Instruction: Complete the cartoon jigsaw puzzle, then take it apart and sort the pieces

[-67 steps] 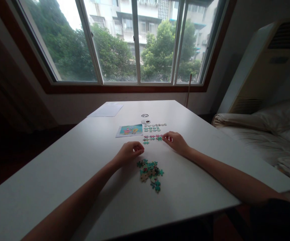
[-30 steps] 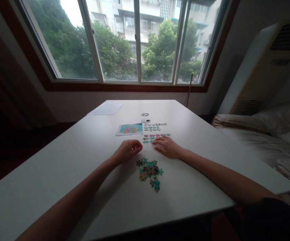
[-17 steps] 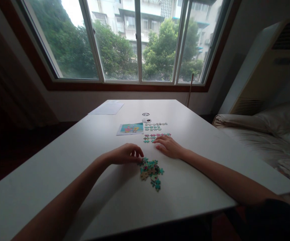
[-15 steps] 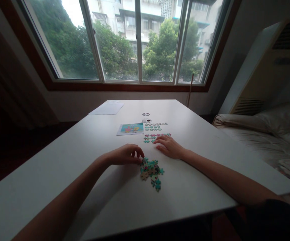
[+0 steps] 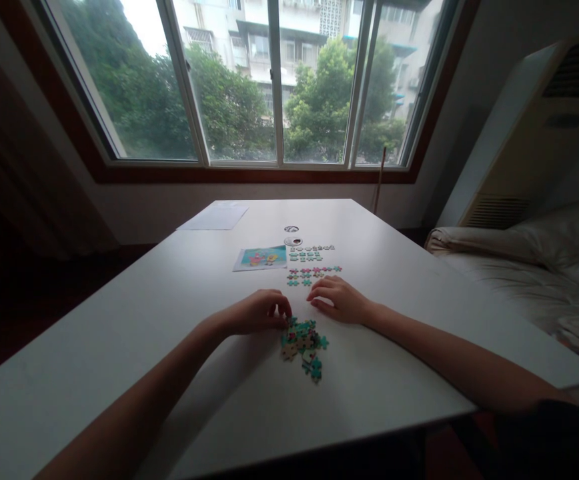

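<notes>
A loose pile of jigsaw puzzle pieces (image 5: pixel 303 341), mostly green with some pale backs, lies on the white table. At its upper left edge is my left hand (image 5: pixel 262 311), fingers curled down and thumb tip close to them, pinching a puzzle piece at the pile's edge; the fingers partly cover it. My right hand (image 5: pixel 339 299) rests on the table beyond the pile, palm down, fingers stretched out and holding nothing. Its fingertips are just below the sorted rows of puzzle pieces (image 5: pixel 307 273), which are green and pink.
Further rows of puzzle pieces (image 5: pixel 305 255) lie behind. Left of them is a colourful picture sheet (image 5: pixel 261 258). Two small round items (image 5: pixel 292 241) lie further back. Paper sheets (image 5: pixel 214 217) are at the table's far left corner. A sofa (image 5: pixel 499 260) stands right of the table (image 5: pixel 394 400).
My right hand has drawn back slightly toward me, uncovering pieces in the near row. My left hand has shifted slightly right, its fingertips closing in at the pile's edge.
</notes>
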